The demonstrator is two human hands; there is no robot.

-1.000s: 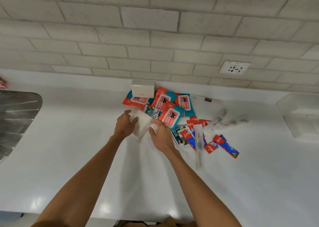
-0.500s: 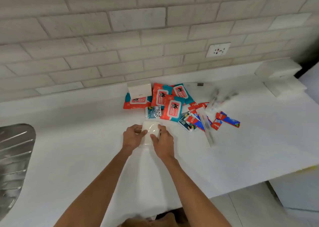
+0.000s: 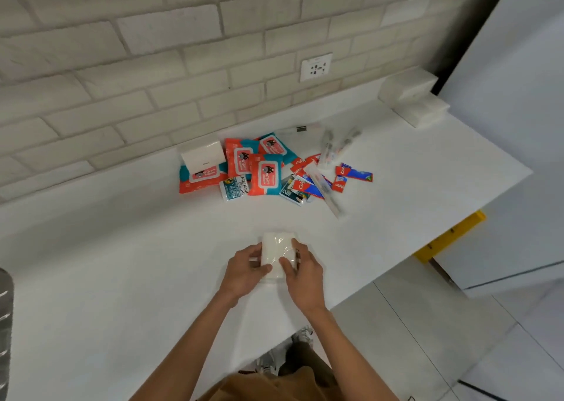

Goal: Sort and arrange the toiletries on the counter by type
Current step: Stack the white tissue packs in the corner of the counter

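Note:
A white tissue pack (image 3: 278,249) in clear wrap lies on the white counter (image 3: 122,263), held from both sides. My left hand (image 3: 244,271) grips its left edge and my right hand (image 3: 300,274) grips its right edge, thumbs on top. Farther back lies a heap of toiletries: red and teal wipes packs (image 3: 265,173), a white box (image 3: 203,155), a cream sachet (image 3: 234,187), small red toothpaste tubes (image 3: 354,174) and wrapped toothbrushes (image 3: 323,187).
A brick wall with a socket (image 3: 316,66) stands behind the counter. White blocks (image 3: 412,101) sit at the far right corner. A steel sink drainer (image 3: 4,315) shows at the left edge. The counter's front edge drops to a tiled floor at the right.
Both hands have drawn the white tissue pack out of the heap and toward the counter's near side. The view has swung right and pulled back.

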